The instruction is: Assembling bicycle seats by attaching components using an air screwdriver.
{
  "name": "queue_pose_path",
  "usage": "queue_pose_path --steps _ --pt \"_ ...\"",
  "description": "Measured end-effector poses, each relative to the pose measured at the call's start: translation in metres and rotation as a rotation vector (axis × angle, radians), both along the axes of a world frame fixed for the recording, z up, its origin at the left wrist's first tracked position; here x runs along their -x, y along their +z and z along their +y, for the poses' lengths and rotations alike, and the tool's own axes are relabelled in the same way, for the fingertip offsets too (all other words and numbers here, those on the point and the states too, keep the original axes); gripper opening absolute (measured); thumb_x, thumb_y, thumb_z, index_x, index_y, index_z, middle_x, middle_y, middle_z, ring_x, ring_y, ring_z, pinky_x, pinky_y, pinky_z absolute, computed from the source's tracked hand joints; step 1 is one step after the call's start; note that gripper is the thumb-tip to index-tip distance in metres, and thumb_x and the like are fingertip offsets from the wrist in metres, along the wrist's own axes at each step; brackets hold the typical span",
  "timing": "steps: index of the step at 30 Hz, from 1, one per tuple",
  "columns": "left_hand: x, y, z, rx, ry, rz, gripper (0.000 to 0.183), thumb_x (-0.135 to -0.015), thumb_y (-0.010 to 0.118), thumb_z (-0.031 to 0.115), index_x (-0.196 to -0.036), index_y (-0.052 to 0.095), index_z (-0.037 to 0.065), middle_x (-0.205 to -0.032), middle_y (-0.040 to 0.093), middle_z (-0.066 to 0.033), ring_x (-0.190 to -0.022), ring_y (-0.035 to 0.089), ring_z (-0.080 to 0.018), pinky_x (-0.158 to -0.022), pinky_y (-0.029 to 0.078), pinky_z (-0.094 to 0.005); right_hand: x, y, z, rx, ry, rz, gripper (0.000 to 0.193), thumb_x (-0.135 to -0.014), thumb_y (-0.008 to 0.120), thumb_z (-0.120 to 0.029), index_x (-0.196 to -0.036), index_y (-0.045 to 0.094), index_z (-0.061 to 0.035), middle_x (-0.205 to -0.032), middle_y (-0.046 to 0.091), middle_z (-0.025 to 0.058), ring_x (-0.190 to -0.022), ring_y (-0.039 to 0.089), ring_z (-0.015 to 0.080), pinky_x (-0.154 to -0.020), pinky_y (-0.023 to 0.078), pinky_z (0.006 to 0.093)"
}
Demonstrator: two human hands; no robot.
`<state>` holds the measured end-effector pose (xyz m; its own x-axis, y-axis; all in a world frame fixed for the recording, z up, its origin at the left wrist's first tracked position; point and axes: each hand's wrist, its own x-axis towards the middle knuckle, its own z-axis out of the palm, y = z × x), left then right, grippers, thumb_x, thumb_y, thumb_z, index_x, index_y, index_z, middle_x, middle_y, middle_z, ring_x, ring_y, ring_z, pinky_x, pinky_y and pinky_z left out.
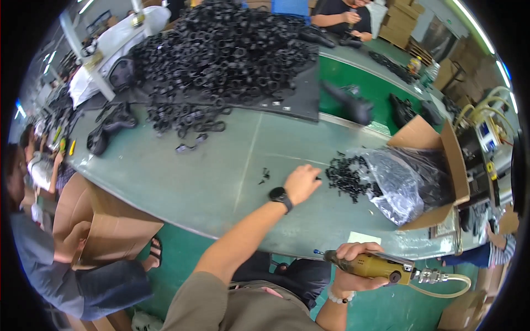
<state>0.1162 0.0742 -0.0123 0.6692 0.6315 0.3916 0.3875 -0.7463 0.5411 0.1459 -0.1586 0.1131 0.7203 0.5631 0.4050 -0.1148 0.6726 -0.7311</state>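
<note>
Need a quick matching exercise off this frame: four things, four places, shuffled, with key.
Things:
1. power tool
2. black wristwatch
3. large heap of black rings
4. pile of small black parts

Places:
A. on the black sheet at the table's far side
B. at the mouth of the clear plastic bag
C. in the right grip
D. on the wrist of the left grip

Pairs: 1-C, 2-D, 3-A, 4-B
</note>
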Motion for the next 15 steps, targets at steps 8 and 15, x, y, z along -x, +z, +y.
queue_pose_path --steps 8,15 --pt "0.017 -0.003 -0.046 -0.066 0.076 0.22 0.014 -0.081 0.051 0.006 -0.094 0.055 0.003 -0.091 0.056 -0.0124 -0.086 0.058 -0.029 -0.067 0.053 -0.0377 0.007 -0.01 -0.014 0.073 -0.046 0.025 0.086 -0.076 0.044 -0.082 -0.109 0.049 -0.0029 -0.067 0.051 0.0085 -0.055 0.05 0.0211 -0.053 0.043 0.0323" --pt "0.139 0.007 -0.149 1.272 -0.045 -0.564 0.019 -0.098 0.049 0.017 -0.107 0.053 0.002 -0.102 0.063 -0.0089 -0.087 0.063 -0.017 -0.074 0.052 -0.0298 0.03 -0.009 0.003 0.119 -0.044 0.036 0.085 -0.077 0.041 -0.081 -0.107 0.047 -0.0017 -0.066 0.047 0.0061 -0.056 0.047 0.0187 -0.054 0.041 0.0301"
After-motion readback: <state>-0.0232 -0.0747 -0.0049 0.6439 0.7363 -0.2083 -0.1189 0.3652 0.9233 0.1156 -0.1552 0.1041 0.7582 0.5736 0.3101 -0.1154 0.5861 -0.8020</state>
